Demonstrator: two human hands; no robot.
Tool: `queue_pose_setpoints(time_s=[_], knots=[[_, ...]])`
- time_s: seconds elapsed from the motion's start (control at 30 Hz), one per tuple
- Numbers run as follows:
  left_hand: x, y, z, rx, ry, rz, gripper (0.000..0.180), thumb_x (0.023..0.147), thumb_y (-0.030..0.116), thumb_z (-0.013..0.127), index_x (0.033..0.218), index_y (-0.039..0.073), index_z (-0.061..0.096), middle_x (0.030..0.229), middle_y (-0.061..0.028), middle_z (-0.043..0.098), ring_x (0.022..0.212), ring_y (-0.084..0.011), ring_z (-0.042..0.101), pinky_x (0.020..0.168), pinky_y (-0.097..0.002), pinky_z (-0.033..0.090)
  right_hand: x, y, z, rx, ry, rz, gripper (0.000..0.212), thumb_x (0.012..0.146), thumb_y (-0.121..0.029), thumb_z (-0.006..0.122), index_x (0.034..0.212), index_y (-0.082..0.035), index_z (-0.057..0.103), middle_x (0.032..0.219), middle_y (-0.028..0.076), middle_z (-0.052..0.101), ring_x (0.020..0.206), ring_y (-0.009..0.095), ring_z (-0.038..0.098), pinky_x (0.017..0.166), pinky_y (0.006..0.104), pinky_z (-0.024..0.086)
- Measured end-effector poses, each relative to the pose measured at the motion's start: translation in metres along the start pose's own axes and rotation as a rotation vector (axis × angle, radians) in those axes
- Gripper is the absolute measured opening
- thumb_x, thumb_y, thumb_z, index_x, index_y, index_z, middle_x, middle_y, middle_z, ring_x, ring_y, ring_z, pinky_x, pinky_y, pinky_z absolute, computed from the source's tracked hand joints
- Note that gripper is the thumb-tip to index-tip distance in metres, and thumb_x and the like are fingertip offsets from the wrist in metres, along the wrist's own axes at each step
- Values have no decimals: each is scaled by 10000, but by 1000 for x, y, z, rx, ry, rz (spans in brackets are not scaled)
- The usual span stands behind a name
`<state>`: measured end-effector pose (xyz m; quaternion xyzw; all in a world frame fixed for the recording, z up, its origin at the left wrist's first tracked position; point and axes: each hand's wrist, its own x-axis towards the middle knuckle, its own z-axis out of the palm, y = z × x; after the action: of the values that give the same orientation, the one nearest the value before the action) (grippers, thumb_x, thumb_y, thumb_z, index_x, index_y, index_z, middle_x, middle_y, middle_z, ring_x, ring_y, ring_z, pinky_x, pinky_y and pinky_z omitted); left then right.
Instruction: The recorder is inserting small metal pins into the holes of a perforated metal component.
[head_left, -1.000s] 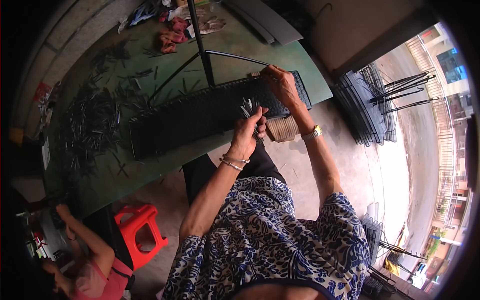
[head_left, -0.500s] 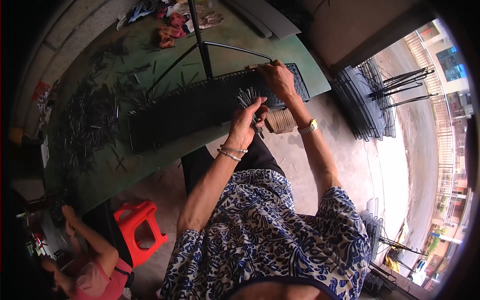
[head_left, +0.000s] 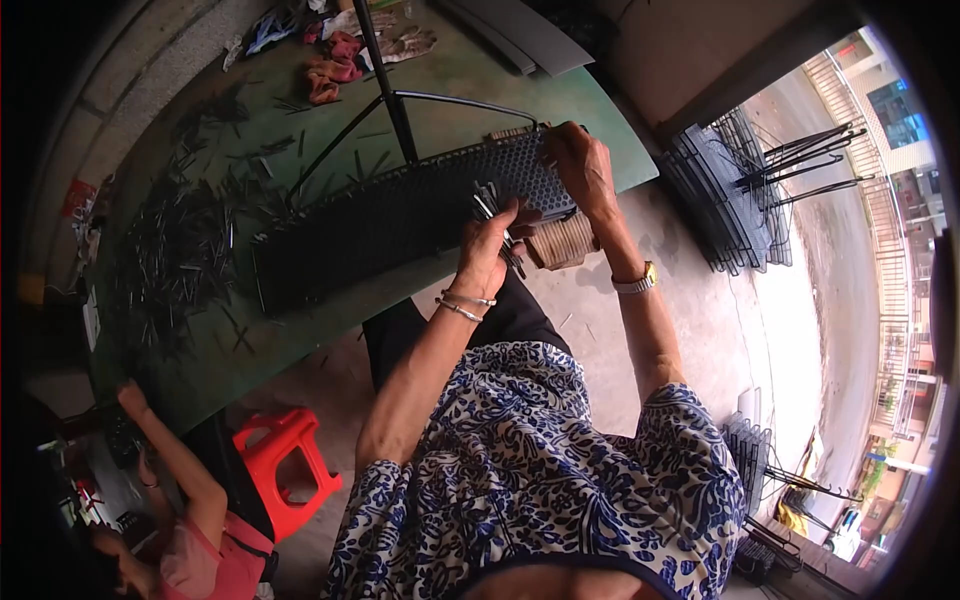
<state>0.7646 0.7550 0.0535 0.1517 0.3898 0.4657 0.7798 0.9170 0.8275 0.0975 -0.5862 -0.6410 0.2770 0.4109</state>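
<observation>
A black perforated panel (head_left: 390, 205) lies along the near edge of the green table, with a thin black frame (head_left: 398, 120) rising from its far side. My left hand (head_left: 487, 250) is closed around a bundle of short dark strips (head_left: 487, 200), their ends fanning out above the thumb, over the panel's near edge. At the panel's right end, my right hand (head_left: 583, 172) has its fingers pinched together by the far corner; whatever they hold is hidden. Just under the panel's near right part sits a ribbed tan block (head_left: 560, 243), close to both hands.
Loose dark strips (head_left: 185, 240) are heaped on the table's left side. Crumpled cloths and gloves (head_left: 340, 65) lie at the back. A red stool (head_left: 290, 475) and another person (head_left: 205, 545) are at lower left. Wire racks (head_left: 725, 200) stand to the right.
My right hand has shifted slightly right and pulled its fingers in by the panel's corner. My left hand keeps its bundle almost in place. The other person's arm has moved.
</observation>
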Motion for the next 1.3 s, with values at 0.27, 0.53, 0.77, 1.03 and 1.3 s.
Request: queue_pose_setpoints(time_s=[0.27,0.53,0.77,1.03,1.3], knots=[[7,-1,2,-41,-19,5,213,891,220,638,1027,61,601,809,-88,646,577,-72,417,500,-213,325,34,60,42,-92,252,-269,115,868,-111,558,838,0,553,754,194,623,706,385,612,633,419,478],[10,0,-2,-53,2,34,222,892,202,636,1023,27,597,814,-93,646,608,-82,483,507,-211,361,23,55,44,-377,185,-388,82,841,-140,568,868,-83,622,830,134,601,803,341,609,646,418,483],[12,-4,0,-77,2,52,192,880,175,650,997,26,621,813,-80,645,635,-92,527,490,-214,363,31,53,31,-570,-70,-344,168,831,-176,560,935,-109,674,927,162,603,912,339,595,724,423,492],[12,-6,0,-59,18,122,146,840,179,691,901,54,649,782,-57,652,600,-103,537,465,-219,340,-17,3,-6,54,-485,80,313,904,-283,597,1067,-18,629,1013,92,620,909,152,599,781,301,478],[16,-10,4,0,1,57,165,862,200,671,975,83,641,866,-28,670,706,-113,615,497,-222,345,-4,6,-20,221,-704,149,200,873,-140,619,984,25,634,954,78,654,909,126,607,803,266,481]])
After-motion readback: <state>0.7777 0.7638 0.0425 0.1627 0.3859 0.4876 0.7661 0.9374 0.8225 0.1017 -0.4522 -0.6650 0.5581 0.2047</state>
